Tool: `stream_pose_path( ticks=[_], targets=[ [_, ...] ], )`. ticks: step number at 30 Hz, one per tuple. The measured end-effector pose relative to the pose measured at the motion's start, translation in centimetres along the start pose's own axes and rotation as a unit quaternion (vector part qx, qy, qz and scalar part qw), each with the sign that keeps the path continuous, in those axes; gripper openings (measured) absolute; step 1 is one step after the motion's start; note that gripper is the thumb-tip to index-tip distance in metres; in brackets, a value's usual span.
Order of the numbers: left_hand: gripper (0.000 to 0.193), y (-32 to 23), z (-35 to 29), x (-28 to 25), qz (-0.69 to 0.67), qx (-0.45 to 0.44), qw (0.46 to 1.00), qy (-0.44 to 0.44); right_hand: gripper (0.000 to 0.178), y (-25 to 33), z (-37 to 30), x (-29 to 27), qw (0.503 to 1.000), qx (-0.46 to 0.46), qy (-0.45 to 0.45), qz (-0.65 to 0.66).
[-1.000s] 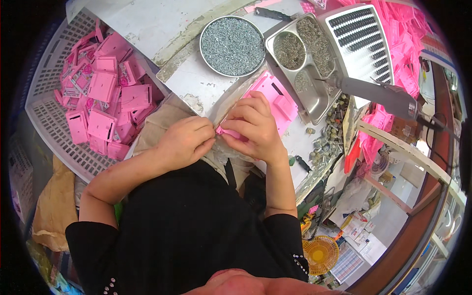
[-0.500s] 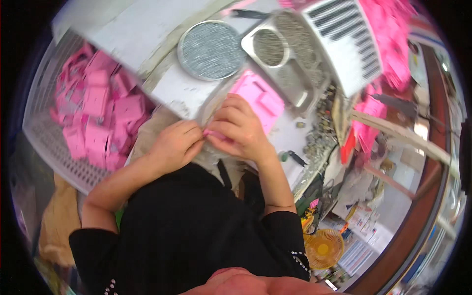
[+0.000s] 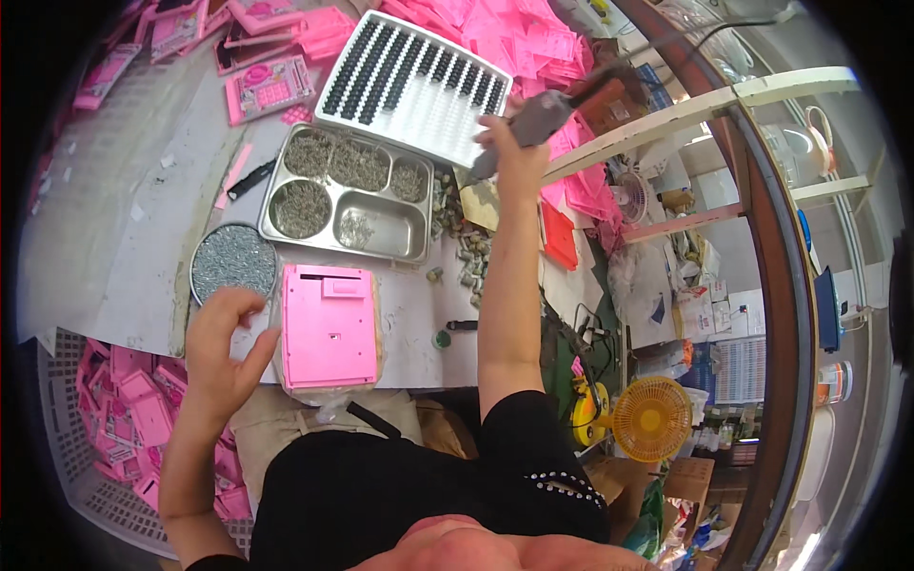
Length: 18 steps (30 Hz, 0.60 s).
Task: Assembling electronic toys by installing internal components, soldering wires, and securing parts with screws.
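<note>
A pink plastic case (image 3: 329, 328), with a slot and a small raised block, lies on the table's front edge on a pale wrapped pad. Just left of it hovers my left hand (image 3: 224, 347), thumb and forefinger apart, beside a round dish of small metal screws (image 3: 231, 259). My right arm stretches far forward. Its hand (image 3: 515, 157) is around a dark grey electric screwdriver (image 3: 543, 116), slightly blurred, with a cable leading up and right. A steel tray (image 3: 415, 228) with compartments of small metal parts lies beyond the case.
A white tray (image 3: 440, 124) holds rows of black pieces. Pink cases (image 3: 269, 88) lie far left; pink parts (image 3: 533, 38) pile up behind. A grey basket (image 3: 71, 457) of pink units stands lower left. A wooden rail (image 3: 657, 124) and yellow fan (image 3: 652, 419) are at right.
My hands have parted. The right has gone forward and right to the screwdriver; the left has moved off the pink case toward the screw dish. The whole view has turned.
</note>
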<state>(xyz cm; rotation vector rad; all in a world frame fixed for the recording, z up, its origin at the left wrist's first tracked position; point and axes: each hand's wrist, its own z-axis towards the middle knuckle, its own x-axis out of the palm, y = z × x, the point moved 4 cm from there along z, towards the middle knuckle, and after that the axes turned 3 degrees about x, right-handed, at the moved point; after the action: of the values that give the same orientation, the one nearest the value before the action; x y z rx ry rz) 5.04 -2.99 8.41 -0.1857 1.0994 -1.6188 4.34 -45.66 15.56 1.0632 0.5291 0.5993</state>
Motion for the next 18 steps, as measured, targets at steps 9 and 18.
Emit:
stream_pose_path(
  ticks=[9,18],
  targets=[
    [0.069,-4.7,16.5,1.8,-0.035,0.149,0.981,-0.122,0.048,6.6,-10.7,14.6,0.982,-0.059,0.168,0.058],
    [0.062,-4.9,13.4,3.6,-0.249,0.064,0.967,0.002,0.042,5.3,-15.3,15.2,0.972,-0.034,0.218,0.086]
  ],
)
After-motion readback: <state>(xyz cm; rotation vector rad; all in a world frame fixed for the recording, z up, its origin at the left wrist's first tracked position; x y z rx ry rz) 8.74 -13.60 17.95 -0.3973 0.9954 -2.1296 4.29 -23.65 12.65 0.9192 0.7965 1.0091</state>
